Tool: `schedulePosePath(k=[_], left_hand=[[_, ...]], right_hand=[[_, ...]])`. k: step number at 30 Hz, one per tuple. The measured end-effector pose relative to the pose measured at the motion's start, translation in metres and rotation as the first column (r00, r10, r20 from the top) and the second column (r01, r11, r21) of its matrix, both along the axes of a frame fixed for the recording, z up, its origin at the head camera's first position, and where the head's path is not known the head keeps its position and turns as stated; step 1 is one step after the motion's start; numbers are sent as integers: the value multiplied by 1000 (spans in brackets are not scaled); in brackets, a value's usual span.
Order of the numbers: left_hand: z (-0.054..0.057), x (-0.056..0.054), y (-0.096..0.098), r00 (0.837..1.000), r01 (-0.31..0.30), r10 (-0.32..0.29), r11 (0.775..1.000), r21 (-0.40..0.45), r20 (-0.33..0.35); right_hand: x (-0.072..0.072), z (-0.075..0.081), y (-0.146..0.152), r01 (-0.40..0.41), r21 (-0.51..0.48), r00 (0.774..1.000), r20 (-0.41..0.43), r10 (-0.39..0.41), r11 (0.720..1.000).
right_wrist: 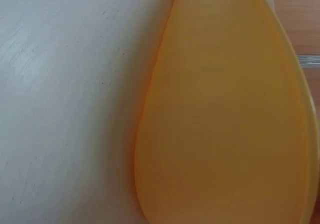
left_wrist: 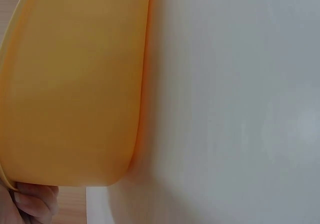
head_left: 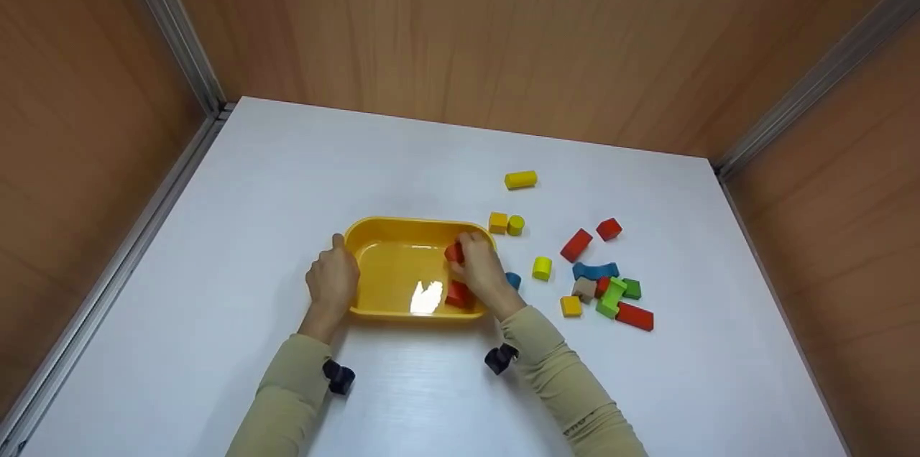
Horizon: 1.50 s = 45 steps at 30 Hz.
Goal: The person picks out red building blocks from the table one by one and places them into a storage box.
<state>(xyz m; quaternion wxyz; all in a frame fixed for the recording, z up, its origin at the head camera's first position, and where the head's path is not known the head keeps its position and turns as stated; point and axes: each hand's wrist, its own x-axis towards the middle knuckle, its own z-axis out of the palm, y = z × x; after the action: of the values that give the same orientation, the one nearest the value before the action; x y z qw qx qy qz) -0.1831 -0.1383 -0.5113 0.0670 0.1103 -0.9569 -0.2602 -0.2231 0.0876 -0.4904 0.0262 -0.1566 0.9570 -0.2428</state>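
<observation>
A yellow plastic tub [head_left: 392, 313] stands on the white table. At its left end my left hand [head_left: 333, 277] grips the rim; a few curled fingers [left_wrist: 37, 201] show under the tub's edge in the left wrist view. Over the right end is my right hand [head_left: 481, 266], its fingers and thumb pinching a red block [head_left: 453, 253] inside the tub. Another red block [head_left: 458, 294] lies on the tub floor just below that hand. The right wrist view shows only the tub's outer wall [right_wrist: 225, 109], with the hand out of sight.
Right of the tub lie a blue block [head_left: 512, 280], partly behind my right wrist, and yellow pieces such as a cylinder [head_left: 542, 268]. Farther right is a cluster with a blue arch [head_left: 595, 271], a green block [head_left: 612, 297] and a red block [head_left: 635, 316]. Wooden panels [head_left: 460, 33] surround the table.
</observation>
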Motion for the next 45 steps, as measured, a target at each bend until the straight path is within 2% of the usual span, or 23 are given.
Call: schedulePosePath(k=[2, 4, 7, 10, 15, 22, 25, 27, 32, 39, 45], left_hand=[[0, 0, 0, 1000, 2, -2, 1000, -1, 4], [0, 0, 0, 1000, -1, 1, 1000, 1, 14], [0, -1, 0, 1000, -3, 3, 1000, 5, 28], [-2, -1, 0, 999, -4, 4, 1000, 6, 34], [-3, -1, 1, 999, -7, 7, 1000, 6, 44], [-1, -1, 0, 998, -17, 16, 1000, 13, 68], [-2, -1, 1, 998, -16, 16, 1000, 8, 54], [-2, -1, 1, 999, -11, 11, 1000, 5, 37], [-1, -1, 0, 1000, -2, 2, 1000, 6, 24], [0, -2, -1, 998, -17, 17, 1000, 6, 53], [0, -3, -1, 998, -22, 22, 1000, 4, 55]], right_hand=[[0, -1, -1, -4, 23, 999, 34, 3, 1000], [0, -1, -3, 15, 21, 994, 107, -17, 1000], [-1, -2, -5, 47, 23, 977, 206, -51, 999], [-2, -2, -6, 74, 26, 960, 270, -78, 997], [-3, -2, -7, 87, 38, 945, 312, -95, 995], [-3, -1, -8, 94, 35, 939, 329, -101, 995], [-3, -1, -8, 86, 52, 944, 315, -98, 995], [-3, -2, -8, 52, 97, 963, 260, -75, 994], [-1, -2, -6, 8, 175, 990, 140, -33, 985], [3, 6, -3, 6, 131, 998, 56, -13, 991], [8, 15, 5, 6, 84, 998, -56, -1, 996]])
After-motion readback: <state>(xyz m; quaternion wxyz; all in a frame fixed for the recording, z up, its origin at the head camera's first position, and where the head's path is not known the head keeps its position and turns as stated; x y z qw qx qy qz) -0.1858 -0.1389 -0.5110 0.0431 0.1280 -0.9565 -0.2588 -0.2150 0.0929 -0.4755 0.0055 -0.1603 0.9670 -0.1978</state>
